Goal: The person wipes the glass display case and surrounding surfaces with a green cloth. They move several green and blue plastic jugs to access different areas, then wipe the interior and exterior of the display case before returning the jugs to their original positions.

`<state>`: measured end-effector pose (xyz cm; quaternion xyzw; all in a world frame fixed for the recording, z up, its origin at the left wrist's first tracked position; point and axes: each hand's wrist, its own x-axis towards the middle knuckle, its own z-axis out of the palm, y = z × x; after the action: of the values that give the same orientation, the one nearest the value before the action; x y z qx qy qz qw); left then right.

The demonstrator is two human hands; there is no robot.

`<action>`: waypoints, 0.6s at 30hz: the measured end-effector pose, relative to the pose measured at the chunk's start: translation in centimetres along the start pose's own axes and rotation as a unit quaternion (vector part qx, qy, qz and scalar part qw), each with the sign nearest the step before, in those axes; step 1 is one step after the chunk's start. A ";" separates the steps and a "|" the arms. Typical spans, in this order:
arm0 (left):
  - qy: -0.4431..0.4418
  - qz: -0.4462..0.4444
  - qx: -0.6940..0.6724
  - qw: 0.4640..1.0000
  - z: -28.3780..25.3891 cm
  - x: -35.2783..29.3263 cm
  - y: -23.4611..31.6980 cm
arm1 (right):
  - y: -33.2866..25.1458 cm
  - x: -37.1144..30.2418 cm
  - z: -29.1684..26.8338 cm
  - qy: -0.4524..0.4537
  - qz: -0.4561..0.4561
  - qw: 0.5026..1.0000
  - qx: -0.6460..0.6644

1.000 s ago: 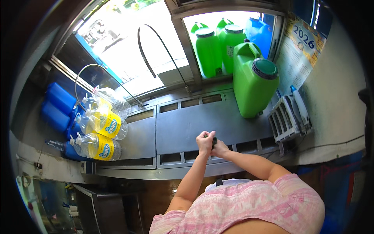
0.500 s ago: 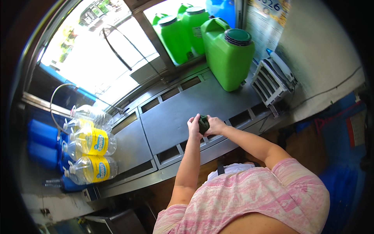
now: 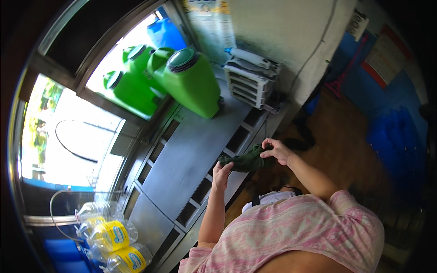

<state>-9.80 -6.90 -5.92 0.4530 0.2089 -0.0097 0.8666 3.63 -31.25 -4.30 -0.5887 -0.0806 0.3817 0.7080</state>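
Note:
A dark green cloth (image 3: 248, 160) is stretched between my two hands in front of the steel counter's near edge. My left hand (image 3: 222, 175) pinches its left end, thumb on top. The other end is gripped by the fingertips of my right hand (image 3: 278, 152), which is raised slightly farther out over the brown floor. The cloth hangs loose and creased in the middle.
On the steel counter (image 3: 177, 154) stand a large green jerrycan (image 3: 193, 86) and a white slatted rack (image 3: 250, 82) by the wall. Clear bottles with yellow labels (image 3: 111, 235) are at the lower left. More green jerrycans (image 3: 134, 95) and a blue one (image 3: 166, 34) stand by the window.
The cloth was bunched between my close-held hands above the counter; now my hands are apart and it is spread between them. My view and body have turned right.

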 end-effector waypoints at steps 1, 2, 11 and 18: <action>0.010 0.020 -0.051 0.998 0.9 0.2 -0.5 | -0.1 -1.4 -1.3 0.007 0.029 0.998 0.047; 0.012 0.045 -0.060 0.997 2.0 0.3 -0.8 | 0.0 -2.6 -2.5 0.016 0.018 1.000 0.019; -0.168 0.157 0.408 0.884 22.5 0.7 -6.0 | 4.9 -11.6 -15.7 0.250 -0.135 0.919 -0.273; -0.402 0.291 0.480 0.724 38.5 1.1 -14.2 | 2.2 -21.5 -25.1 0.138 -0.195 0.950 -0.199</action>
<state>1.88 -45.47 1.93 0.8007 -0.3332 -0.0373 0.4964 1.86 -64.26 -6.46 -0.7374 -0.1696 0.1270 0.6414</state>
